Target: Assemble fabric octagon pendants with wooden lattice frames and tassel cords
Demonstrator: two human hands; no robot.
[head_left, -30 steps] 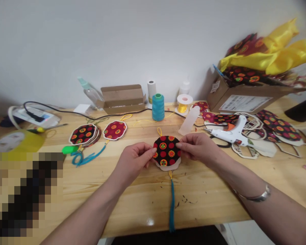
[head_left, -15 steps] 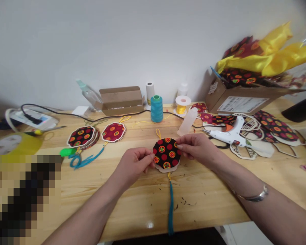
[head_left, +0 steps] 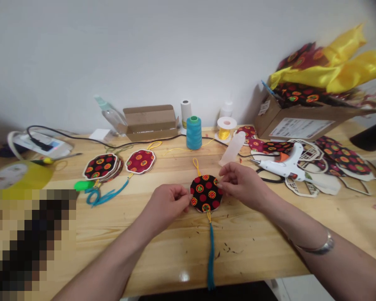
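A black fabric piece [head_left: 206,193] with red dots and flower medallions lies on a scalloped base in front of me, covering nearly all of it. A yellow loop [head_left: 196,166] sticks out at the top, and a teal tassel [head_left: 211,257] hangs from the bottom toward the table's front edge. My left hand [head_left: 172,205] pinches the fabric's left edge between thumb and finger. On the opposite side, my right hand [head_left: 240,184], with a silver bangle on its wrist, pinches the upper right edge.
Patterned ornaments [head_left: 102,166] are stacked at left, beside a red ornament [head_left: 140,161]. Behind stand a teal thread cone [head_left: 194,133] and a yellow cord spool [head_left: 226,128]. A white glue gun [head_left: 285,165] lies at right among lattice frames, before a cardboard box [head_left: 296,119].
The fabric piece has shifted down over the base, so the pale rim that showed below it is now covered. Both hands stay at its edges.
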